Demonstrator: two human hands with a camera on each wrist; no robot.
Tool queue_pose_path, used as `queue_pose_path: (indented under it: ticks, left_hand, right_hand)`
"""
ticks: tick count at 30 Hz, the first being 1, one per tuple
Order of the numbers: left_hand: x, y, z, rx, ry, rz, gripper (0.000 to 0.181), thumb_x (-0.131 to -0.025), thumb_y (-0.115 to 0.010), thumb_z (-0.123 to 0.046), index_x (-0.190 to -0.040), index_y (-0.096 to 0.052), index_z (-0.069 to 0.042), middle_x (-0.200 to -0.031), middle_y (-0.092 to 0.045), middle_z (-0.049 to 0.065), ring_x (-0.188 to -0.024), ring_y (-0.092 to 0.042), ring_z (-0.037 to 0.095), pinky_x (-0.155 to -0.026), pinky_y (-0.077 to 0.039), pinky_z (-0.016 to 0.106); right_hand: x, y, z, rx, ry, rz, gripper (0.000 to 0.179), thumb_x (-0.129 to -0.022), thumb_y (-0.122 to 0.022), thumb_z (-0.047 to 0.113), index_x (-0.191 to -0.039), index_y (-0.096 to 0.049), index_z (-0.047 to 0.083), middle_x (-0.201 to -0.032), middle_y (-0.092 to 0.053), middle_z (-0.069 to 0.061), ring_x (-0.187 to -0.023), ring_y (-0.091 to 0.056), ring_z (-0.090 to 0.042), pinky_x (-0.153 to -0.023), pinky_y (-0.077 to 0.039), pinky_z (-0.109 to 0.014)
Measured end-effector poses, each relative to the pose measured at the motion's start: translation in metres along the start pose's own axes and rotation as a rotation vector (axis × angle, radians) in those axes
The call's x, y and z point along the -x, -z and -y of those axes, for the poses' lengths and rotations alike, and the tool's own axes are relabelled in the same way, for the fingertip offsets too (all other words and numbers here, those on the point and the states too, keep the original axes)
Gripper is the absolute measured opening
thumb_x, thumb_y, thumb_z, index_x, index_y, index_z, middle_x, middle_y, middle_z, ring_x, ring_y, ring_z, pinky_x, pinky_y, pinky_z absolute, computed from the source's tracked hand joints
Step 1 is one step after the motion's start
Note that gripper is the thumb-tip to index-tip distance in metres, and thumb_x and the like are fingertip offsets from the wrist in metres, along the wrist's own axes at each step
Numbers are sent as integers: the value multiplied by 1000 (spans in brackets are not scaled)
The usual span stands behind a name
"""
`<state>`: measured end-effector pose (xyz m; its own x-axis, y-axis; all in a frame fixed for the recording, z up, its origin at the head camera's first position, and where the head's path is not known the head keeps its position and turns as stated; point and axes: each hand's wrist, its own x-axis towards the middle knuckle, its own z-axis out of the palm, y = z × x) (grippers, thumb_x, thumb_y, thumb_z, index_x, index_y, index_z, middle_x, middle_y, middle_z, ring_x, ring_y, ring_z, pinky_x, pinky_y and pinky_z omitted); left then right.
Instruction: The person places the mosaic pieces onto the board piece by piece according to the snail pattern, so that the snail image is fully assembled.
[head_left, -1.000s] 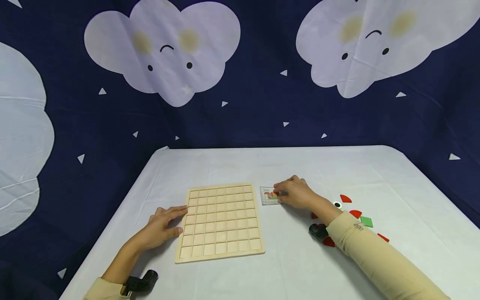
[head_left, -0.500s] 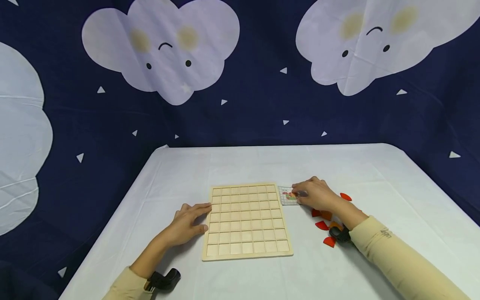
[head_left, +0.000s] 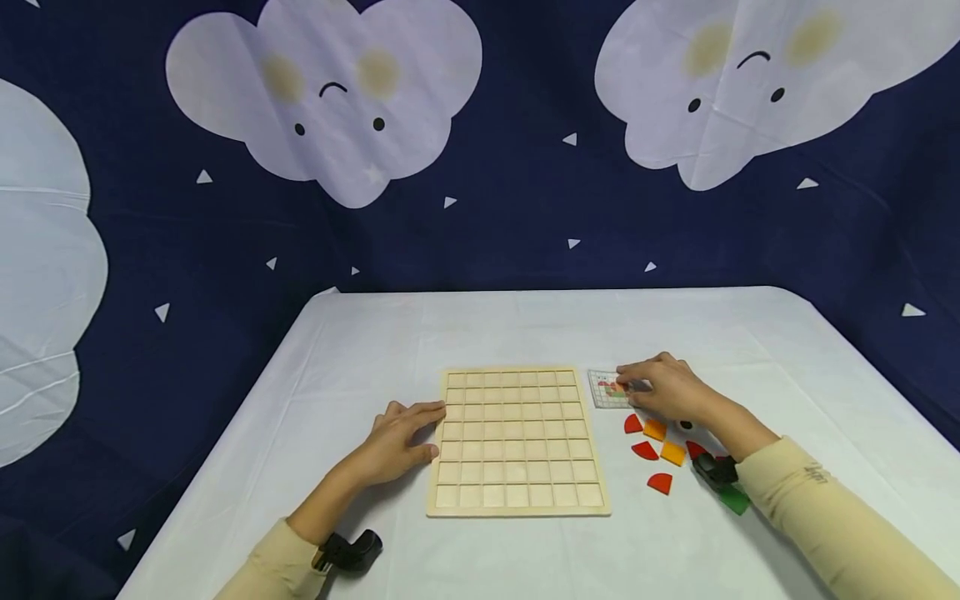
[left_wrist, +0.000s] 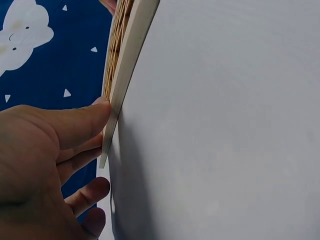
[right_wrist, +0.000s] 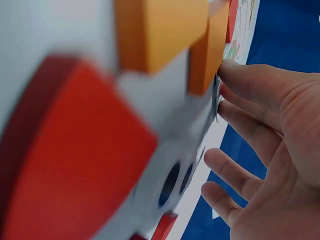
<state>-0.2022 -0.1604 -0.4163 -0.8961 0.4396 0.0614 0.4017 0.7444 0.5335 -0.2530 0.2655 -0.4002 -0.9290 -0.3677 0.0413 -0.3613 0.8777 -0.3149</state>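
Note:
A square wooden board with a grid of shallow cells lies on the table in front of me. My left hand presses its thumb and fingertips against the board's left edge, fingers mostly straight; in the left wrist view, the thumb meets the board's rim. Right of the board is a small gridded pattern card with a coloured picture. The thumb and forefinger of my right hand pinch its right end, hiding that part. The right wrist view shows the other fingers of the right hand spread apart.
Several red quarter-round pieces and orange squares lie right of the board, below the card. A green piece and a white piece with a black dot are partly covered by the right arm. A cloud-print curtain hangs behind the table.
The board has slid to the right with my left hand at its edge. The card and my right hand have also shifted right, and more red and orange pieces show below the hand.

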Motion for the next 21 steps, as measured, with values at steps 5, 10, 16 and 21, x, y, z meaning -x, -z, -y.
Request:
queue_pose_path:
  ticks: [5,10,16,21]
  left_hand:
    - [-4,-2,-5,-20,2,10,57,-83,-70,-22,-136,-51,-11,-146,-45,-1,-97,-36,13,-78,-23,32]
    - [-7,-4,-11,-29,9,12,58,-83,-70,-23,-137,-51,-11,-146,-45,-1,-97,-37,14,-77,-23,32]
    - [-10,-7,-15,-39,-1,12,57,-83,-69,-23,-136,-51,-10,-146,-45,0,-98,-38,15,-79,-24,32]
    - [-11,-9,-17,-36,-2,7,57,-83,-70,-23,-136,-51,-10,-145,-46,0,-98,-38,15,-79,-24,32]
  right_hand:
    - [1,2,-6,2,-4,11,32,-85,-68,19,-116,-68,13,-133,-58,-10,-113,-46,-35,-88,-31,-50]
    - [1,5,-8,2,-14,33,31,-85,-68,18,-116,-68,13,-135,-57,-9,-114,-45,-34,-89,-31,-50]
    - [1,7,-10,0,-1,41,32,-85,-68,17,-116,-68,12,-135,-56,-10,-113,-45,-32,-88,-31,-48]
    - [2,8,-13,8,7,33,32,-85,-67,16,-117,-68,12,-136,-56,-10,-113,-45,-32,-88,-31,-50]
